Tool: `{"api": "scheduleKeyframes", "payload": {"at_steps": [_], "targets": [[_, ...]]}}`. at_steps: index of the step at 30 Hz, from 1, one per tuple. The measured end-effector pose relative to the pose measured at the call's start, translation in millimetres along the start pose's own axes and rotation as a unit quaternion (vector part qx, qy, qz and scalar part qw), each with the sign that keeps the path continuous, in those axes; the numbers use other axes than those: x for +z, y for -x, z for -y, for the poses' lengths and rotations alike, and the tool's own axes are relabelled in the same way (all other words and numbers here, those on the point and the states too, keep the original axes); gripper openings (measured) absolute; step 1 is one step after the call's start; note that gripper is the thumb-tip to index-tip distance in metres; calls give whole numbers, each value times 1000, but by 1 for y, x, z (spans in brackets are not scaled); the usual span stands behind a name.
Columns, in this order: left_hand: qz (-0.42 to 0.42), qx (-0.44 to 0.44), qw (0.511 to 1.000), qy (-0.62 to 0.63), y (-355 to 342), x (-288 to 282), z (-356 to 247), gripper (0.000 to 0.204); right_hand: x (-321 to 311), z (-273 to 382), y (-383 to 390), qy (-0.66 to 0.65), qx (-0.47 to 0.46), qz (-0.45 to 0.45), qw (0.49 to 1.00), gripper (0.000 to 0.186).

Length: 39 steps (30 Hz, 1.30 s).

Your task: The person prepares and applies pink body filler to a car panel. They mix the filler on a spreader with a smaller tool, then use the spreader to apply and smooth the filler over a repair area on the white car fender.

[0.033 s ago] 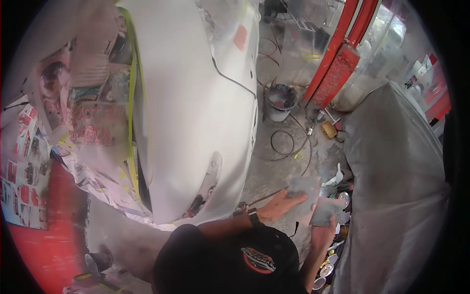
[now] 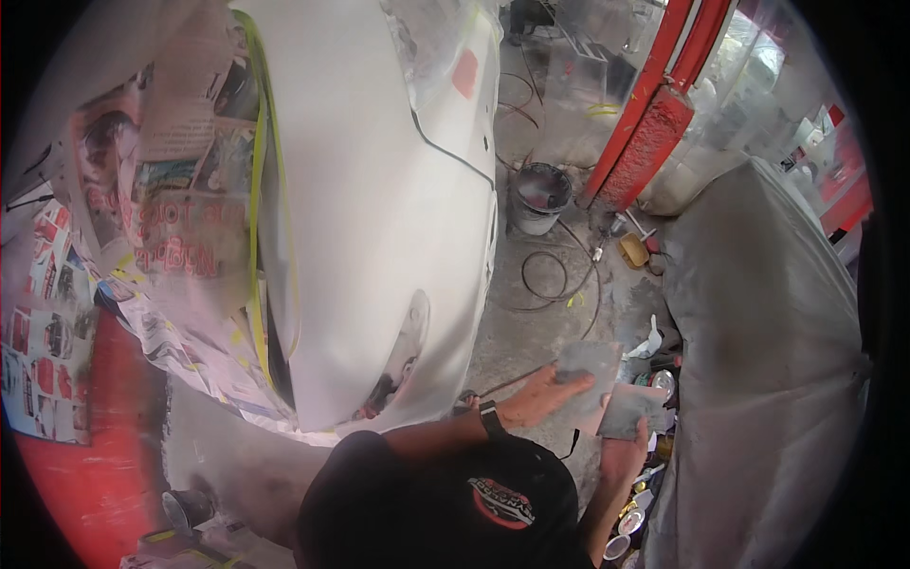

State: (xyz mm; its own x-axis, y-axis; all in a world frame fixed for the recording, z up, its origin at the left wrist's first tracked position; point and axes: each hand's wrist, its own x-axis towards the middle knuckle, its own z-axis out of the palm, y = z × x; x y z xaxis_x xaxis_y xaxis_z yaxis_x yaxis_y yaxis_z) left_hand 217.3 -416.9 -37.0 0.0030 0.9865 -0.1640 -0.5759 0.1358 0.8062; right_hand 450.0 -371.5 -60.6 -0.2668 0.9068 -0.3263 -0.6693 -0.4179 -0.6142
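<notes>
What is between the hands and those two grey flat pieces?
Nothing visible. The left hand already grips one grey sheet, and the right hand holds the other grey sheet from below.

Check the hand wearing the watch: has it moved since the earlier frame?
No. The left hand, gripping a grey sheet, lies the same way from the grey bucket; the right hand holds another sheet.

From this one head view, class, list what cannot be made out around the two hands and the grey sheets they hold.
- Right hand: palm hidden behind its grey sheet.
- Left hand: fingertips covered by the other grey sheet.
- Small tins: too small, contents unclear.
- Car panel: upper end cut off by the picture's rim.
</notes>
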Motion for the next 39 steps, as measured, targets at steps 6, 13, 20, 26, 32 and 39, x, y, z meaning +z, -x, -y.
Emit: {"api": "scheduleKeyframes", "payload": {"at_steps": [6, 13, 20, 26, 32, 39], "targets": [[39, -85, 994, -58, 22, -4, 28, 51, -29, -6, 68, 33, -56, -5, 998, 48], [12, -104, 986, -126, 90, 15, 31, 51, -91, -38, 146, -68, -67, -95, 991, 47], [-43, -106, 987, -114, 158, 11, 24, 46, -110, -69, 194, -70, -74, -123, 987, 44], [-63, -65, 995, -38, 148, 12, 29, 44, -61, -67, 231, 82, -201, -160, 963, 33], [-56, 69, 995, -54, 124, 36, 12, 40, -15, -55, 246, 408, -313, -190, 836, 20], [-64, 97, 993, 1, 106, 47, -1, 56, 78, -70, 233, 691, -407, -90, 591, 47]]}}
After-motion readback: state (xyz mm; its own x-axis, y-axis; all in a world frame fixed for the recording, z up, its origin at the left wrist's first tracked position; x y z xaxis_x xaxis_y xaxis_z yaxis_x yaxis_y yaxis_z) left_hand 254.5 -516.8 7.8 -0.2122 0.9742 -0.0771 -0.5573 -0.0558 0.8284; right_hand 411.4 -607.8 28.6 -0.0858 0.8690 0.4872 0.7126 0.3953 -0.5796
